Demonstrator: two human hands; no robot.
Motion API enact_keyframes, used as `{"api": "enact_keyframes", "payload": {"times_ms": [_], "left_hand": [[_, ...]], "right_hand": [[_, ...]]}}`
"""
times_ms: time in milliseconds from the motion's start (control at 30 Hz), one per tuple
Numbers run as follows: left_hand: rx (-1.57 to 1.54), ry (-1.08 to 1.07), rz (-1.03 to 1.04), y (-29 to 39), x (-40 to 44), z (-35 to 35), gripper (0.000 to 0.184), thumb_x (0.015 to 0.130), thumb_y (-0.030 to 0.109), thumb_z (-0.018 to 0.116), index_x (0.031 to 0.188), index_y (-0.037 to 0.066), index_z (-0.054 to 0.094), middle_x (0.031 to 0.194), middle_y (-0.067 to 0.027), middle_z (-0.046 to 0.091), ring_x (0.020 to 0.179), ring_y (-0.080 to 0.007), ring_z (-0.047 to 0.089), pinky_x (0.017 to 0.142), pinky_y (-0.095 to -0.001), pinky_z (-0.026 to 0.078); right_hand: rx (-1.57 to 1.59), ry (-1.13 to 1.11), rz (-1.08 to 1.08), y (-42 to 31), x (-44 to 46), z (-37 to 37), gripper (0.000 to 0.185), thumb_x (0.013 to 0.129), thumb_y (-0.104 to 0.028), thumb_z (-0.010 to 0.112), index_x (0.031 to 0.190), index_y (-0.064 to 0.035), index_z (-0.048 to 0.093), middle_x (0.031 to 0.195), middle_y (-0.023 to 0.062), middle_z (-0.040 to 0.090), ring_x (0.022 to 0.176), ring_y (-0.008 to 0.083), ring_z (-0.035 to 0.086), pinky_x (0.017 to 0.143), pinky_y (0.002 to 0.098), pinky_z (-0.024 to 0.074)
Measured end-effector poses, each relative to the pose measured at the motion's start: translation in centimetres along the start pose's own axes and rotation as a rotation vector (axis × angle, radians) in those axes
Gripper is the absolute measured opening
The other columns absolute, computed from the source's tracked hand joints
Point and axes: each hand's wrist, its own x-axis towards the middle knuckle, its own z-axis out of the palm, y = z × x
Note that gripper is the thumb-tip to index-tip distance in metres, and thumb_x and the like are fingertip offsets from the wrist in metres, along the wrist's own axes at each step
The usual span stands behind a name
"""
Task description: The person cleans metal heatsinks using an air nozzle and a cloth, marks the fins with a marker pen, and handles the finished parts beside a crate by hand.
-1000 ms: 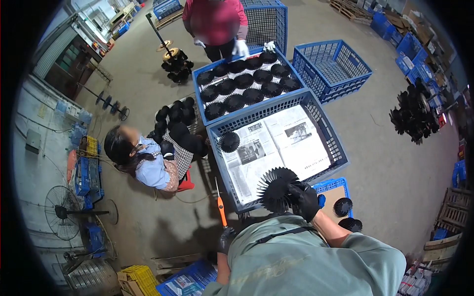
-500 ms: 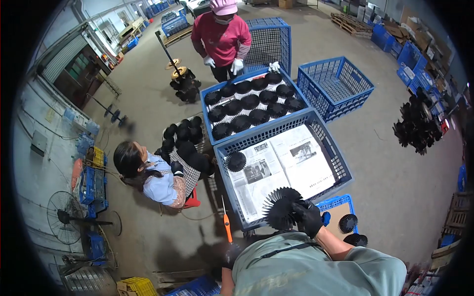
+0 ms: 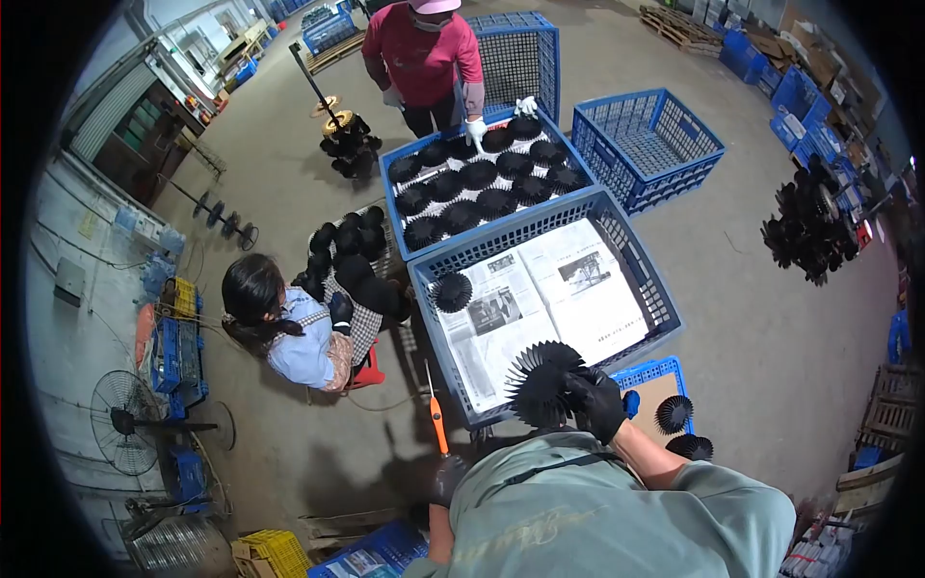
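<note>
My right hand (image 3: 599, 405), in a black glove, grips a round black finned part (image 3: 542, 383) above the near edge of a grey-blue crate (image 3: 451, 358). Newspaper (image 3: 549, 299) lines this crate, and one smaller-looking finned part (image 3: 451, 292) lies at its left side. Low at my left side, my black-gloved left hand (image 3: 449, 477) is closed around an orange-handled tool (image 3: 438, 426) with a thin tip pointing up. Two more finned parts (image 3: 673, 414) rest on a brown board (image 3: 652, 393) in a blue crate at my right.
Behind the near crate, a blue crate (image 3: 398, 223) holds rows of finned parts; a person in red (image 3: 424, 58) reaches into it. A seated person (image 3: 299, 332) is at the left beside more black parts. An empty blue crate (image 3: 647, 144) stands at the back right.
The person in red has reached a gloved hand into the far crate. My hands keep their holds on the finned part and the orange tool; the view has shifted slightly.
</note>
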Motion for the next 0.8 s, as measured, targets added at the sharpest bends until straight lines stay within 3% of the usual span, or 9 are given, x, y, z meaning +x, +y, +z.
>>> {"api": "enact_keyframes", "payload": {"times_ms": [100,233,333,400,433,467,567,667,800], "left_hand": [[-0.425,0.195,-0.216,6.4,-1.4,3.9,0.024,0.097,0.027,0.045,0.078,0.014,0.053,0.071,-0.0035,0.051,0.073,-0.0189,0.053,0.07,-0.0385,0.045],[0.142,-0.027,0.17,-4.9,1.7,-2.7,0.026,0.091,0.02,0.058,0.112,0.005,0.063,0.109,-0.0115,0.065,0.108,-0.0259,0.059,0.096,-0.0443,0.047],[0.717,-0.039,0.357,5.8,2.7,1.9,0.032,0.092,0.035,0.057,0.108,0.008,0.063,0.101,-0.0104,0.065,0.104,-0.0249,0.059,0.092,-0.0441,0.048],[0.328,0.057,0.257,9.3,5.0,3.9,0.042,0.092,0.05,0.051,0.11,0.013,0.061,0.096,-0.0067,0.064,0.099,-0.0226,0.06,0.089,-0.043,0.05],[-0.408,0.019,-0.238,9.2,7.1,3.7,0.047,0.092,0.057,0.048,0.11,0.015,0.06,0.096,-0.0049,0.064,0.097,-0.0219,0.061,0.088,-0.0426,0.05],[0.089,-0.08,0.131,6.9,9.9,3.1,0.044,0.095,0.048,0.046,0.118,0.011,0.055,0.101,-0.0051,0.061,0.093,-0.0202,0.061,0.084,-0.0377,0.052],[-0.534,-0.061,-0.231,11.5,10.5,6.0,0.042,0.098,0.039,0.045,0.126,0.008,0.05,0.112,-0.0055,0.057,0.09,-0.0217,0.061,0.084,-0.0392,0.055],[-0.631,-0.255,-0.155,9.4,12.7,6.2,0.036,0.101,0.033,0.04,0.127,0.01,0.05,0.112,-0.0066,0.058,0.105,-0.0201,0.059,0.094,-0.0418,0.052],[-0.656,-0.394,0.148,8.4,12.3,6.9,0.018,0.098,0.023,0.046,0.106,0.01,0.056,0.085,-0.0007,0.056,0.071,-0.0146,0.057,0.071,-0.0312,0.052]], "right_hand": [[-0.01,-0.022,0.011,-0.7,-0.5,0.6,0.027,0.085,-0.017,0.071,0.104,0.0007,0.064,0.091,0.0066,0.067,0.075,0.0125,0.063,0.064,0.0276,0.0526],[-0.039,-0.086,0.028,0.1,0.6,-0.2,0.026,0.088,-0.019,0.068,0.106,0.0002,0.064,0.092,0.0043,0.067,0.079,0.0109,0.063,0.066,0.0261,0.0504],[-0.271,-0.308,-0.219,1.6,2.3,-1.0,0.029,0.09,-0.02,0.065,0.111,-0.0002,0.062,0.099,0.0062,0.066,0.087,0.0113,0.061,0.076,0.026,0.0509],[0.093,-0.387,0.117,3.0,4.5,-0.8,0.03,0.09,-0.02,0.064,0.113,-0.0005,0.06,0.103,0.007,0.064,0.09,0.0136,0.061,0.081,0.0271,0.0512],[0.091,-0.428,0.112,4.0,5.8,-0.7,0.029,0.09,-0.019,0.063,0.113,-0.0008,0.06,0.103,0.0068,0.064,0.09,0.014,0.061,0.082,0.0275,0.0513],[0.088,-0.466,0.11,5.1,6.9,-0.7,0.028,0.091,-0.019,0.063,0.112,-0.0011,0.06,0.102,0.0065,0.064,0.09,0.0145,0.061,0.082,0.028,0.0514],[0.073,-0.506,0.202,7.9,9.7,-0.4,0.026,0.089,-0.016,0.064,0.111,-0.0025,0.059,0.101,0.0054,0.062,0.095,0.0173,0.061,0.087,0.0323,0.0503],[0.08,-0.594,0.205,10.3,11.2,-0.1,0.024,0.09,-0.012,0.062,0.111,-0.0023,0.059,0.102,0.0043,0.063,0.095,0.0155,0.061,0.087,0.0303,0.05],[0.115,-0.623,0.282,14.5,13.5,-1.6,0.026,0.091,-0.011,0.061,0.114,-0.0009,0.059,0.104,0.005,0.064,0.093,0.0122,0.06,0.082,0.0272,0.0487]]}}
